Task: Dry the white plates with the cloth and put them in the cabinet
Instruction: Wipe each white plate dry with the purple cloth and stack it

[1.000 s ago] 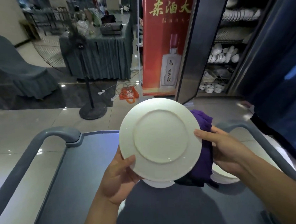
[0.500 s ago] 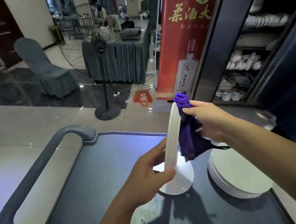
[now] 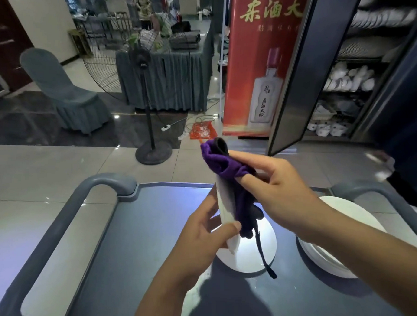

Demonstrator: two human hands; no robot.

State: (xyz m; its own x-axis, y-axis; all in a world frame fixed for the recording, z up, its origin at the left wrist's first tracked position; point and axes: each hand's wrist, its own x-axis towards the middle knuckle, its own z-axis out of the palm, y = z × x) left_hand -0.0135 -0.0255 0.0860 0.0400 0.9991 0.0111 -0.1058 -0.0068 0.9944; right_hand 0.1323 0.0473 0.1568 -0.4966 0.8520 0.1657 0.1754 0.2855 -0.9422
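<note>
Your left hand grips a white plate by its lower edge, thumb curled over the near rim and fingers behind it. The plate stands on edge, seen almost edge-on, above the middle of the dark cart surface. Your right hand comes in from 3 o'clock and pinches a purple cloth over the plate's top rim; the cloth drapes down the plate's right face, and a dark strap hangs from it toward 6 o'clock.

Directly under the held plate, a second white plate lies flat on the surface. At 3 o'clock from it, partly hidden by your right forearm, sits a stack of plates, apart from the single one.

The cabinet stands at 1 o'clock with its door swung open; white dishes fill its wire shelves. A red banner stands at 12 o'clock, a floor fan at 11 o'clock, and a covered chair at 10 o'clock.
</note>
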